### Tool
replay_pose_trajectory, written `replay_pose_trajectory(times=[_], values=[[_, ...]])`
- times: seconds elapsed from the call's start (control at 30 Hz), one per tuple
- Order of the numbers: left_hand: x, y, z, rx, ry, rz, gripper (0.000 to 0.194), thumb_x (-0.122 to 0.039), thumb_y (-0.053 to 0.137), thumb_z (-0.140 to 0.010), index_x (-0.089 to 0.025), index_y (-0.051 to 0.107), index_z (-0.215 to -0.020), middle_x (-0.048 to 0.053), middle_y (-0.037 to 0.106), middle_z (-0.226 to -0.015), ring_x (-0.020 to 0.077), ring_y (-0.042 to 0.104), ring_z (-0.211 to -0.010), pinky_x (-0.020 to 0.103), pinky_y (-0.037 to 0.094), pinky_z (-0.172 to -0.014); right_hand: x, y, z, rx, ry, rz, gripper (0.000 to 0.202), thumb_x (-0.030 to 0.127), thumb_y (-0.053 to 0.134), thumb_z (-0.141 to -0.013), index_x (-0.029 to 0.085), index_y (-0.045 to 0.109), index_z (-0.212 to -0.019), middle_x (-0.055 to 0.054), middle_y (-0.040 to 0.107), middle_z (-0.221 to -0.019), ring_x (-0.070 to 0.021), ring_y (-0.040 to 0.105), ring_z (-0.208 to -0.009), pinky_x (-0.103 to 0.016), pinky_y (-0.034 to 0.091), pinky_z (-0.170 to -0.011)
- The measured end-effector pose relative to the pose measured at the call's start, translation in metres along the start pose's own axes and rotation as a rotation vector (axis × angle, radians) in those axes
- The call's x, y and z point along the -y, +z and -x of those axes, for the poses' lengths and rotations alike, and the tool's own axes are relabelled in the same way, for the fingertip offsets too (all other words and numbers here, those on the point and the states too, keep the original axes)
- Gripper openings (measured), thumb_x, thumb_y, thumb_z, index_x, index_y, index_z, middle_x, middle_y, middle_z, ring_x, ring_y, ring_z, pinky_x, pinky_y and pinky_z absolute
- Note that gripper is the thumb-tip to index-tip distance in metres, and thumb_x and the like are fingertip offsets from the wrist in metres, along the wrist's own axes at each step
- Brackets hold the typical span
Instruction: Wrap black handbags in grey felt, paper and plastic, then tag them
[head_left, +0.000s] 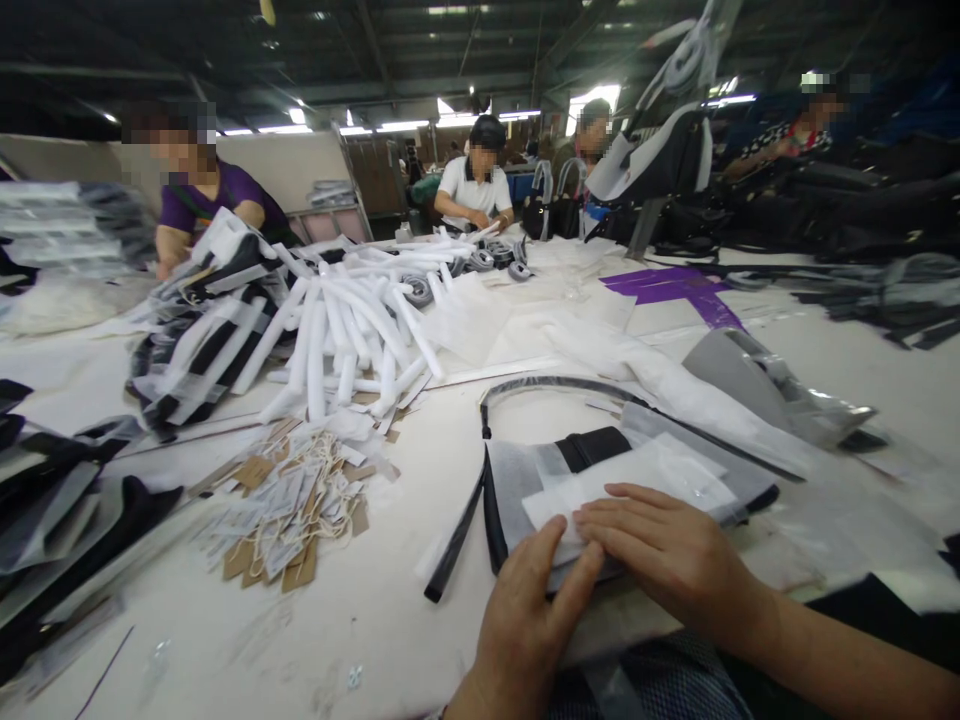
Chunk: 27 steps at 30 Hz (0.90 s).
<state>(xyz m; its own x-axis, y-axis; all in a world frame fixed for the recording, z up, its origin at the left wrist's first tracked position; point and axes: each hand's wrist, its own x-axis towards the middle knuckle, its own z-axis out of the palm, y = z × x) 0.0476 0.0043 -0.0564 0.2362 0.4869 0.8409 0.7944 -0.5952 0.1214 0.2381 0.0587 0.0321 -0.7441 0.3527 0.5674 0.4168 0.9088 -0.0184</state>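
Note:
A black handbag lies on the table close in front of me, partly covered with translucent wrapping. Across its front is a folded white foam sheet. My right hand rests on the sheet with its fingers stretched out flat. At the bag's near edge, my left hand touches the sheet's lower left corner, its thumb and fingers apart. The bag's thin black strap, covered in clear film, arches behind it. A loose strap end points toward me on the left. My hands hide the bag's lower edge.
Paper tags with strings lie heaped left of the bag. Beyond them are white foam tubes and wrapped black bags. Purple strips and a grey wrapped piece lie at right. Several people sit across the table.

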Motion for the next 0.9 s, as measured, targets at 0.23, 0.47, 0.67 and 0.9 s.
replay_pose_trajectory(times=[0.23,0.47,0.67,0.9], values=[[0.0,-0.006,-0.003,0.109,-0.007,0.053,0.044,-0.009,0.048,-0.098,-0.018,0.053,-0.141,0.015,0.052,-0.145,0.0226,0.055,-0.13,0.032,0.057,-0.095,0.003,0.002,0.007,-0.074,0.004,-0.009,0.023,0.005,0.043,-0.099,0.012,0.064,-0.104,-0.009,0.076,-0.101,-0.0173,0.071,-0.095,-0.04,0.053,-0.099],[-0.003,-0.011,-0.007,0.134,0.003,0.046,0.039,-0.014,0.043,-0.102,-0.018,0.054,-0.139,0.007,0.065,-0.134,0.0199,0.06,-0.122,0.033,0.056,-0.097,-0.001,0.002,0.008,-0.022,0.096,-0.193,0.021,0.006,0.048,-0.096,0.016,0.065,-0.102,-0.006,0.075,-0.099,-0.0163,0.07,-0.092,-0.035,0.055,-0.095],[-0.003,-0.009,-0.007,0.134,0.012,0.013,0.035,-0.016,0.042,-0.103,-0.013,0.06,-0.133,0.004,0.068,-0.13,0.0208,0.06,-0.123,0.033,0.055,-0.1,-0.028,-0.008,-0.01,0.109,0.248,-0.254,0.021,0.025,0.05,-0.102,0.019,0.07,-0.102,-0.005,0.074,-0.097,-0.0188,0.069,-0.093,-0.034,0.054,-0.093],[-0.002,-0.011,-0.014,0.135,0.089,-0.04,0.037,-0.015,0.036,-0.104,-0.014,0.069,-0.12,0.005,0.069,-0.128,0.0213,0.062,-0.122,0.031,0.058,-0.094,-0.082,0.036,-0.042,0.564,0.245,-0.066,0.031,0.02,0.051,-0.099,0.009,0.065,-0.124,-0.018,0.066,-0.126,-0.0336,0.056,-0.125,-0.059,0.038,-0.11]])
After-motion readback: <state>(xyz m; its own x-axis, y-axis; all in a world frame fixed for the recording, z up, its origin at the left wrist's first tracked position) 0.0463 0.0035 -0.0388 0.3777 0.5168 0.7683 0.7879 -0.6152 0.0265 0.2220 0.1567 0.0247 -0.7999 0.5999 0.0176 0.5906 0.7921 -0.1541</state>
